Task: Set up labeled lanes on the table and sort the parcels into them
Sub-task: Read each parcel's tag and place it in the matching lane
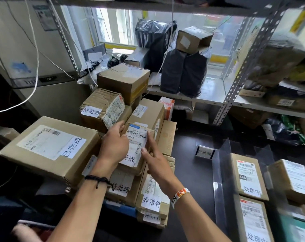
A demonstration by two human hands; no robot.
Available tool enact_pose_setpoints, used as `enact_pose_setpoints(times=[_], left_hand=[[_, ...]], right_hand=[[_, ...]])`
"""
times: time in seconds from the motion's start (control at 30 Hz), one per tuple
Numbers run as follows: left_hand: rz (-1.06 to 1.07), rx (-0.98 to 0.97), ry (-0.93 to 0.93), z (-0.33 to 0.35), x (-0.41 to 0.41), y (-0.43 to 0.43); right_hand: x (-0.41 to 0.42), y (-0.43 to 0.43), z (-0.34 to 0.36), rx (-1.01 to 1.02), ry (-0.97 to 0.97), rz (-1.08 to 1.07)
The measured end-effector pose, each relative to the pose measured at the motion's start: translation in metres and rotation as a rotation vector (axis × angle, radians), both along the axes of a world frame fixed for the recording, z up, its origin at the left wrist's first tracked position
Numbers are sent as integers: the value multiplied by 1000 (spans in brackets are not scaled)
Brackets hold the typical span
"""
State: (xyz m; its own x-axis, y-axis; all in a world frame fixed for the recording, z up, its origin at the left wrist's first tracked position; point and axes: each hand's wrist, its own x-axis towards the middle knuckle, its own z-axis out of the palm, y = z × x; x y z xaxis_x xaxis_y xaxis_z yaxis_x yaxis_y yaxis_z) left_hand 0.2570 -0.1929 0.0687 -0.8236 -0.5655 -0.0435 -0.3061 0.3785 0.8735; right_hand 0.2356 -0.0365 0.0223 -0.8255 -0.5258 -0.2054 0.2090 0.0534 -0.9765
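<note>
Parcel lies atop the stack of boxes, left of the small sign on the tabletop; the left hand grips its left edge, the right hand rests straight fingers on its white label.

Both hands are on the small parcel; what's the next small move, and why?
Probably lift the small parcel off the stack toward the divided table at right: the left hand grips its edge, the right hand rests on its label.
</note>
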Motion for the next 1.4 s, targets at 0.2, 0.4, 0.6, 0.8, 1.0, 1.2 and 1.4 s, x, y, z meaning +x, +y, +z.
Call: enact_pose_setpoints(times=[0.2,0.4,0.6,0.8,1.0,1.2,1.4], left_hand=[[-108,-18,146,27,12,38],[-386,84,276,48,14,58],[-508,391,336,52,-3,89],[-466,531,424,38,-29,139],[-473,687,408,23,-42,202],[-561,729,350,8,-52,279],[-640,787,268,-22,-56,369]], right_hand=[[9,22,0,-139,-1,-148],[3,59,19,-250,58,-286],[-18,99,41,-265,120,-375],[-25,155,54,-187,169,-454],[-19,217,54,-97,176,-509],[-12,291,40,11,152,-637],[-4,370,17,169,131,-805]])
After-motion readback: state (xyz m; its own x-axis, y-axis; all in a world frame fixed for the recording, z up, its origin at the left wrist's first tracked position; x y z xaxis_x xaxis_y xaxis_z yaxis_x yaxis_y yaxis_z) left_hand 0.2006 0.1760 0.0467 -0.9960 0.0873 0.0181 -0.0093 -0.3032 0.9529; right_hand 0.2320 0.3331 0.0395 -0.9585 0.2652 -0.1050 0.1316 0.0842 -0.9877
